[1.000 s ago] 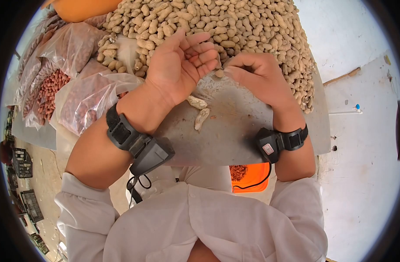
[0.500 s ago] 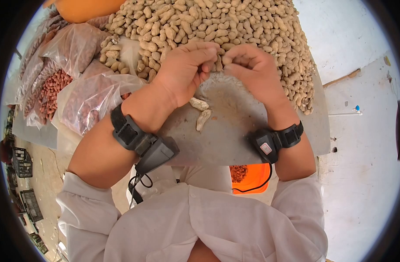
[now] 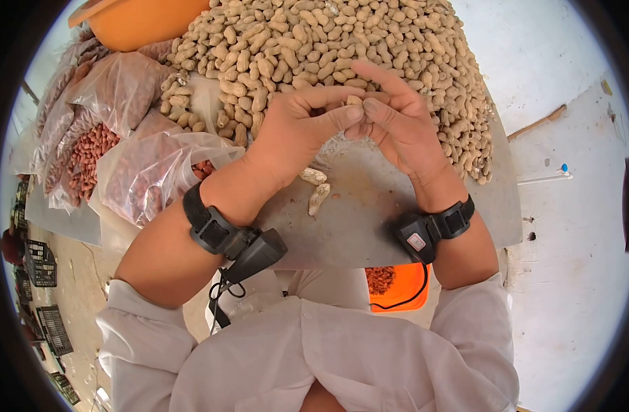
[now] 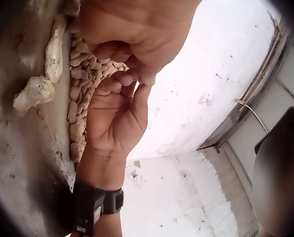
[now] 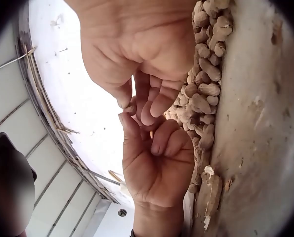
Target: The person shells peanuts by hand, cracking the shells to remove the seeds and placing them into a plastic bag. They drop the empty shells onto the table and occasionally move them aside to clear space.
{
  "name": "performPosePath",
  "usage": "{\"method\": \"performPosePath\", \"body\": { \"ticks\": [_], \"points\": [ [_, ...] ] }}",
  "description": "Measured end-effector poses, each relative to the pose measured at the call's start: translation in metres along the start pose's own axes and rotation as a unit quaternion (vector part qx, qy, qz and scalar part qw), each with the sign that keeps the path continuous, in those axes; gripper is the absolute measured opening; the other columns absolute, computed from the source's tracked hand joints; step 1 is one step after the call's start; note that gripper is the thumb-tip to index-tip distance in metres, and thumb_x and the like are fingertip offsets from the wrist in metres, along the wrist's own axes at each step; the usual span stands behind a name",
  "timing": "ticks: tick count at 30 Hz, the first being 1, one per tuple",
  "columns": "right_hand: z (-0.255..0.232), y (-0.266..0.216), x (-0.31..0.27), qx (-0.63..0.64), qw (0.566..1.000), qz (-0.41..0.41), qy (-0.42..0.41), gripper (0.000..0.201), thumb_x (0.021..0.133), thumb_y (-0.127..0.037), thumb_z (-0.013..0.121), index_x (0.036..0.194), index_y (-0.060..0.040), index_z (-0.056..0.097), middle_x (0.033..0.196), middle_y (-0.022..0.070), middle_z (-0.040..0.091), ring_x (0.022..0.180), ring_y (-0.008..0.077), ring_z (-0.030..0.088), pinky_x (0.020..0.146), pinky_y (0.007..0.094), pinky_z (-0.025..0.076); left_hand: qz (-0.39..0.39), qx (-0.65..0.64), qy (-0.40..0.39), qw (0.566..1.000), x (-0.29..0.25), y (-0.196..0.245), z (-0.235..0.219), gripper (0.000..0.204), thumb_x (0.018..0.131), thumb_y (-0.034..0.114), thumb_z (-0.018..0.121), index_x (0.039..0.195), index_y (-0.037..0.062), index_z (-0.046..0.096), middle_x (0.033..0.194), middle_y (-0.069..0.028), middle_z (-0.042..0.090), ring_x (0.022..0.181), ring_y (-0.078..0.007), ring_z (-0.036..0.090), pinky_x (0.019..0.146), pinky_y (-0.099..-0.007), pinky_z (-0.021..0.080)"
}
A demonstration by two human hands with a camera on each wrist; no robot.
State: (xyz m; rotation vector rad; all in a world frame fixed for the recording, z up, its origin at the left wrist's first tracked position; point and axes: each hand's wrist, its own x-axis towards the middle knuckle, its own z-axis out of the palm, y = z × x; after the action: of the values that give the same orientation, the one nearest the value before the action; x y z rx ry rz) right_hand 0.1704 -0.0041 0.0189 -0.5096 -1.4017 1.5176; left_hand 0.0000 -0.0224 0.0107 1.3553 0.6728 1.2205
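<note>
Both hands meet in front of a large peanut heap [image 3: 307, 44]. Between their thumb tips is a small tan peanut [image 3: 354, 101], mostly covered by the fingers. My left hand [image 3: 287, 130] pinches it from the left with thumb and index finger. From the right, my right hand [image 3: 414, 134] pinches it too, its index finger raised and pointing up over the heap. The right wrist view shows a bit of the peanut [image 5: 131, 106] at the touching fingertips. Below the hands, two pale, whitish peanut pods [image 3: 317, 189] lie on the grey metal tabletop [image 3: 342, 233].
Clear plastic bags of red peanut kernels [image 3: 146, 175] stand at the left, with an orange basin [image 3: 136, 24] behind them. Under the table edge sits an orange container [image 3: 403, 285] with reddish kernels. A white wall [image 3: 568, 275] runs along the right.
The left hand was spread palm up, then its fingers closed in beside the right hand; now both thumbs meet at the peanut. The right index finger has lifted and straightened. The two pods stay put.
</note>
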Motion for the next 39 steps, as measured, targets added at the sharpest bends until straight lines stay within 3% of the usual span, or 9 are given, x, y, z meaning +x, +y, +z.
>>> {"method": "performPosePath", "body": {
  "ticks": [2, 5, 8, 20, 23, 26, 29, 39],
  "points": [
    [-0.002, 0.0, 0.0, 0.009, 1.0, 0.013, -0.021, 0.035, 0.087, -0.007, 0.055, 0.121, -0.0005, 0.052, 0.092, 0.0075, 0.064, 0.074, 0.0132, 0.061, 0.065, 0.0255, 0.05, -0.01, -0.002, -0.007, 1.0, -0.001, 0.006, 0.001, 0.017, 0.087, 0.011, 0.059, 0.095, -0.0028, 0.064, 0.079, -0.0026, 0.062, 0.072, -0.0073, 0.053, 0.067, -0.022, 0.043],
    [0.0, 0.0, -0.001, -0.007, 0.998, 0.059, -0.013, 0.035, 0.085, -0.009, 0.059, 0.119, 0.0004, 0.054, 0.085, 0.0049, 0.063, 0.068, 0.0108, 0.059, 0.062, 0.0235, 0.049, 0.005, 0.028, -0.045, 0.999, 0.0, 0.008, -0.003, 0.014, 0.087, 0.01, 0.057, 0.086, -0.0026, 0.062, 0.075, -0.0031, 0.062, 0.07, -0.0077, 0.053, 0.065, -0.0223, 0.043],
    [0.0, 0.003, -0.001, -0.147, 0.988, 0.044, -0.015, 0.036, 0.082, -0.011, 0.064, 0.116, 0.0009, 0.056, 0.079, 0.0025, 0.062, 0.062, 0.0087, 0.057, 0.057, 0.021, 0.047, 0.044, 0.066, -0.018, 0.997, 0.002, -0.006, -0.003, 0.013, 0.087, 0.01, 0.057, 0.082, -0.0018, 0.059, 0.072, -0.0034, 0.062, 0.068, -0.0082, 0.053, 0.063, -0.0223, 0.043],
    [0.007, 0.006, -0.002, -0.139, 0.989, 0.053, 0.019, 0.033, 0.082, -0.011, 0.065, 0.112, 0.0008, 0.059, 0.075, 0.0025, 0.062, 0.059, 0.0073, 0.055, 0.053, 0.0197, 0.046, 0.056, 0.106, -0.001, 0.993, 0.003, -0.014, -0.006, 0.013, 0.085, 0.009, 0.057, 0.085, -0.003, 0.059, 0.07, -0.0044, 0.061, 0.067, -0.0101, 0.056, 0.061, -0.0241, 0.044],
    [0.006, 0.002, -0.002, -0.167, 0.985, 0.05, 0.017, 0.028, 0.082, -0.009, 0.064, 0.108, -0.0004, 0.061, 0.074, 0.0028, 0.062, 0.06, 0.0075, 0.056, 0.053, 0.0198, 0.047, -0.024, 0.053, -0.002, 0.998, 0.002, -0.003, -0.003, 0.012, 0.087, 0.008, 0.054, 0.088, -0.0032, 0.06, 0.069, -0.0044, 0.06, 0.065, -0.0086, 0.054, 0.058, -0.022, 0.042],
    [0.006, 0.0, -0.002, -0.204, 0.979, 0.003, -0.001, 0.024, 0.082, -0.006, 0.063, 0.105, -0.0011, 0.061, 0.074, 0.0036, 0.062, 0.06, 0.0079, 0.057, 0.053, 0.02, 0.048, -0.09, -0.078, 0.009, 0.993, 0.002, 0.001, 0.0, 0.013, 0.088, 0.009, 0.054, 0.09, -0.0026, 0.061, 0.069, -0.0043, 0.059, 0.059, -0.0065, 0.048, 0.053, -0.0194, 0.037],
    [0.007, 0.001, -0.003, -0.2, 0.98, 0.0, 0.015, 0.024, 0.082, -0.005, 0.062, 0.106, 0.0, 0.06, 0.074, 0.0047, 0.062, 0.06, 0.008, 0.057, 0.053, 0.0203, 0.048, -0.097, -0.148, -0.007, 0.984, 0.005, -0.005, -0.003, 0.016, 0.089, 0.013, 0.056, 0.091, -0.0018, 0.061, 0.069, -0.0037, 0.058, 0.055, -0.0054, 0.043, 0.049, -0.0185, 0.031],
    [0.004, 0.003, -0.002, -0.107, 0.993, -0.032, 0.03, 0.016, 0.085, -0.002, 0.058, 0.101, -0.0005, 0.055, 0.074, 0.005, 0.062, 0.06, 0.0089, 0.055, 0.054, 0.0211, 0.047, -0.128, -0.296, -0.021, 0.946, 0.007, -0.011, -0.006, 0.017, 0.092, 0.016, 0.052, 0.097, 0.0013, 0.059, 0.071, 0.0012, 0.051, 0.056, -0.0054, 0.037, 0.05, -0.0182, 0.031]
  ]
}}
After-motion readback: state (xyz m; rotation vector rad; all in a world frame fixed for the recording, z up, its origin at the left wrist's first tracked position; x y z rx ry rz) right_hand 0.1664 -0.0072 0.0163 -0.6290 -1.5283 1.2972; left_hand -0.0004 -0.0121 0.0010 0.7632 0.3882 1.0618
